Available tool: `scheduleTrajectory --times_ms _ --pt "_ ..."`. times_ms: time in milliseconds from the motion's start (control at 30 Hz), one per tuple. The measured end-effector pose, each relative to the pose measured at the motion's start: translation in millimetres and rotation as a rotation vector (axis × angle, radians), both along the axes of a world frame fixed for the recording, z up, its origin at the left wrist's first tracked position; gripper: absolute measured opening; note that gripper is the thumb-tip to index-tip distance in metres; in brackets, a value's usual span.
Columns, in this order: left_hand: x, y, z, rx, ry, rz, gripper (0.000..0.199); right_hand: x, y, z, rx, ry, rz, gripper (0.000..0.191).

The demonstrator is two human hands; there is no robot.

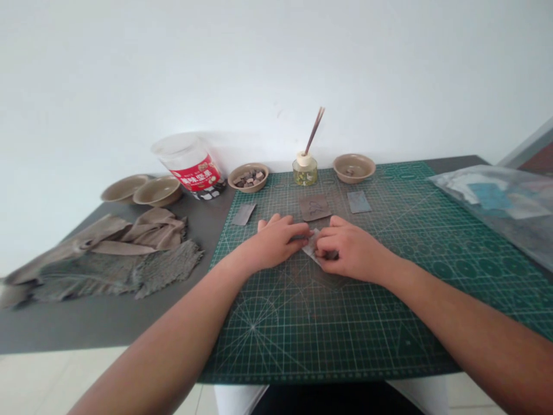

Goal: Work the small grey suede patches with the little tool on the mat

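In the middle of the green cutting mat (276, 340), my hands meet at a small pale grey piece (311, 251), paper or cloth, mostly covered by fingers. My left hand (276, 239) pinches its upper left edge. From the other side, my right hand (352, 249) grips it with curled fingers. Just beyond lies a brown square (314, 207) with a dark marking. A small grey rectangle (244, 214) lies to its left, and a blue-grey rectangle (359, 202) to its right.
Along the wall stand a bowl of small stones (249, 178), a reed diffuser (305, 170), another bowl (353, 168) and a plastic tub (192, 167). Two bowls (158, 191) and crumpled cloths (121, 259) are on the left. A clear plastic bag (510, 207) lies right.
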State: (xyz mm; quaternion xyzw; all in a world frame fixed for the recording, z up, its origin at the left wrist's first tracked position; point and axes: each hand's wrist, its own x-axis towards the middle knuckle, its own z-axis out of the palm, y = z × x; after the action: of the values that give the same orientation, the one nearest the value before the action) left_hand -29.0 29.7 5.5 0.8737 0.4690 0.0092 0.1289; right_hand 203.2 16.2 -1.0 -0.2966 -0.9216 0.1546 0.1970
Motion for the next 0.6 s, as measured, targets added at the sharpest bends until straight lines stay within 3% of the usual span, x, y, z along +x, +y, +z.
scheduleTrajectory --times_ms 500,600 --pt "1.8 -1.3 3.8 -0.01 0.005 0.0 0.031 -5.5 1.2 -3.1 -0.006 0.014 0.023 0.016" --pt "1.9 -1.1 3.5 -0.009 0.01 0.005 0.032 -1.2 4.8 -3.4 0.008 0.026 -0.025 0.014"
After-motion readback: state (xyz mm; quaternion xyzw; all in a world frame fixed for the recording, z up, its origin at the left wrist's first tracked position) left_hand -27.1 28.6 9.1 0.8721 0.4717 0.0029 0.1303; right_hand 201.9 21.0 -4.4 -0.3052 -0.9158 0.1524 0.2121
